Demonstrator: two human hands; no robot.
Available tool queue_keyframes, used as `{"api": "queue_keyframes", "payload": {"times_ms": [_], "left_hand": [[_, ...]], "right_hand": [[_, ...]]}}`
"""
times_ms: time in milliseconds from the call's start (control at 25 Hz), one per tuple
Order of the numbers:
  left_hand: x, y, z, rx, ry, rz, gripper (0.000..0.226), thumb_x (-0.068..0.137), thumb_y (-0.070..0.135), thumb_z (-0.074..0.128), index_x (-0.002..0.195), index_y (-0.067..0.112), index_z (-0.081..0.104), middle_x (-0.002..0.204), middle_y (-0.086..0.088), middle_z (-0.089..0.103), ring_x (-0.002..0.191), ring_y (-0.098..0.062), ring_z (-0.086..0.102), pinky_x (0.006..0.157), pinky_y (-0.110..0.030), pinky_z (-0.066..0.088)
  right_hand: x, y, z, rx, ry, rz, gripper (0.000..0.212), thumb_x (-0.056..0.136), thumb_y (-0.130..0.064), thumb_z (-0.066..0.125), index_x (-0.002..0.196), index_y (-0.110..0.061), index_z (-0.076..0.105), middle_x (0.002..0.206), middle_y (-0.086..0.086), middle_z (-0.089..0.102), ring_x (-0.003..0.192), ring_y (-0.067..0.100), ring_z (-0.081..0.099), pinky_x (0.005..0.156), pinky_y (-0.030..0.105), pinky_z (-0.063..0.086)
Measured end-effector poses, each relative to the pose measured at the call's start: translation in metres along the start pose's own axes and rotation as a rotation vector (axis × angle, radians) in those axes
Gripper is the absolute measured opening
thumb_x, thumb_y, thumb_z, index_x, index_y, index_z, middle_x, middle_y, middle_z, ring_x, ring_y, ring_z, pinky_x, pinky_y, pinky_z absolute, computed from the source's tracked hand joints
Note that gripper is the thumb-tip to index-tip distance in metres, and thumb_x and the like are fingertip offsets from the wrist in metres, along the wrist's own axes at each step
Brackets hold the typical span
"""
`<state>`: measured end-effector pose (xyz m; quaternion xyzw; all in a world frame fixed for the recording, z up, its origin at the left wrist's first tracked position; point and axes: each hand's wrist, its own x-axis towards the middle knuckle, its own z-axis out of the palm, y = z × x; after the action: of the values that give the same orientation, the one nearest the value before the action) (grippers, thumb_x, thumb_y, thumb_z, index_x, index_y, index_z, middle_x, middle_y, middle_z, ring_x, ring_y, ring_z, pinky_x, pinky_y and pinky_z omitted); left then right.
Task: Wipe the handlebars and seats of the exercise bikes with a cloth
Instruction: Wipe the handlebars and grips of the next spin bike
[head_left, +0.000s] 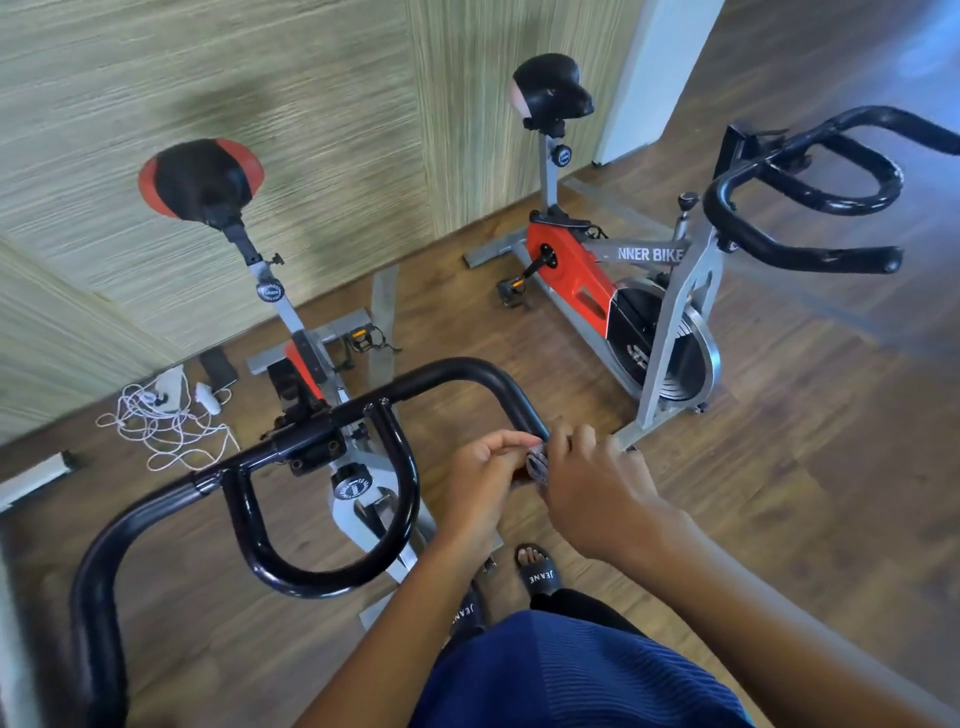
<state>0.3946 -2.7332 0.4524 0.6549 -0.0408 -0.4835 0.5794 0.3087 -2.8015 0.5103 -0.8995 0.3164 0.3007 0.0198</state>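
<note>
Both hands meet on the cloth (537, 462), bunched at the right end of the near handlebar (452, 370). The left hand (485, 475) pinches it with curled fingertips; the right hand (587, 486) curls over it from the other side. From the grip the bar runs up and left. The near seat (200, 176) lies well beyond, up-left; the second bike (623, 291) stands up-right of the grip

We read small exercise room. Near exercise bike (306, 358) and second exercise bike (587, 291) right of it, both orange-and-grey with black saddles. Wood-plank floor (779, 467) under near bike, woven-texture wall (311, 130) behind it. White power strip (169, 382) with tangled cords (166, 431) on floor left of it.
</note>
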Motion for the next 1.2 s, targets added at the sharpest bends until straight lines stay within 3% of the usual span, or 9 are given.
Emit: {"api": "queue_keyframes", "payload": {"times_ms": [120,280,360,480,600,760,880,1000,1200], "left_hand": [[-0.002,0.001,-0.012,0.086,0.086,0.107,0.024,0.096,-0.001,0.053,0.087,0.012,0.071,0.085,-0.006,0.076,0.078,-0.016,0.07,0.075,-0.028,0.058],[-0.02,0.004,-0.051,0.157,0.378,0.34,0.028,0.098,0.003,0.052,0.089,0.022,0.07,0.084,0.005,0.073,0.074,-0.008,0.066,0.068,-0.02,0.052],[-0.022,0.004,-0.074,0.218,0.574,0.377,0.023,0.098,0.007,0.053,0.092,0.024,0.069,0.085,0.008,0.072,0.079,-0.009,0.066,0.072,-0.024,0.051],[-0.009,0.0,-0.095,0.323,0.744,0.253,0.014,0.101,0.021,0.05,0.098,0.022,0.064,0.08,0.007,0.066,0.078,-0.02,0.062,0.079,-0.042,0.052],[-0.003,-0.005,-0.091,0.547,0.776,0.108,0.024,0.106,0.03,0.038,0.106,0.019,0.059,0.088,-0.001,0.064,0.092,-0.03,0.062,0.076,-0.039,0.044],[-0.005,-0.011,-0.072,0.849,0.726,0.035,0.034,0.108,0.033,0.027,0.116,0.013,0.053,0.107,-0.011,0.067,0.1,-0.037,0.062,0.074,-0.037,0.034],[-0.001,-0.011,-0.069,0.947,0.754,0.02,0.035,0.108,0.032,0.024,0.116,0.012,0.05,0.1,-0.013,0.07,0.093,-0.039,0.064,0.07,-0.038,0.036],[0.003,-0.012,-0.065,0.995,0.776,0.002,0.032,0.108,0.031,0.023,0.114,0.011,0.048,0.091,-0.013,0.07,0.086,-0.04,0.065,0.065,-0.038,0.036],[0.005,-0.01,-0.064,0.999,0.766,0.001,0.03,0.108,0.029,0.022,0.113,0.012,0.046,0.085,-0.012,0.067,0.081,-0.038,0.063,0.065,-0.039,0.035]], "right_hand": [[-0.004,0.016,-0.004,0.061,-0.072,-0.063,0.046,0.104,-0.042,0.04,0.136,-0.01,0.036,0.13,0.013,0.05,0.112,0.03,0.057,0.084,0.037,0.048],[0.024,0.046,-0.051,0.355,-0.261,-0.169,0.039,0.103,-0.042,0.045,0.131,-0.015,0.047,0.117,0.003,0.061,0.104,0.025,0.058,0.085,0.033,0.041],[0.051,0.037,-0.068,0.351,-0.107,-0.263,0.037,0.101,-0.045,0.048,0.13,-0.023,0.048,0.12,0.003,0.061,0.105,0.026,0.059,0.087,0.037,0.044],[0.094,-0.006,-0.067,0.345,0.172,-0.528,0.049,0.1,-0.048,0.047,0.144,-0.028,0.038,0.135,0.005,0.05,0.121,0.028,0.051,0.099,0.047,0.045],[0.134,-0.056,-0.052,0.087,0.379,-0.721,0.063,0.102,-0.043,0.043,0.157,-0.023,0.021,0.151,0.009,0.038,0.132,0.034,0.043,0.104,0.05,0.04],[0.164,-0.075,-0.039,-0.21,0.369,-0.845,0.074,0.095,-0.067,0.017,0.15,-0.024,0.041,0.144,0.012,0.05,0.118,0.039,0.053,0.088,0.052,0.047],[0.174,-0.052,-0.035,-0.265,0.413,-0.904,0.059,0.097,-0.054,0.026,0.14,-0.024,0.053,0.135,0.01,0.057,0.105,0.036,0.059,0.078,0.048,0.052],[0.191,-0.007,-0.028,-0.208,0.428,-0.922,0.053,0.098,-0.044,0.035,0.144,-0.022,0.048,0.135,0.009,0.055,0.1,0.037,0.059,0.077,0.049,0.054],[0.186,-0.022,-0.028,-0.08,0.445,-0.862,0.068,0.1,-0.058,0.024,0.149,-0.015,0.04,0.136,0.009,0.056,0.112,0.034,0.057,0.09,0.048,0.049]]}}
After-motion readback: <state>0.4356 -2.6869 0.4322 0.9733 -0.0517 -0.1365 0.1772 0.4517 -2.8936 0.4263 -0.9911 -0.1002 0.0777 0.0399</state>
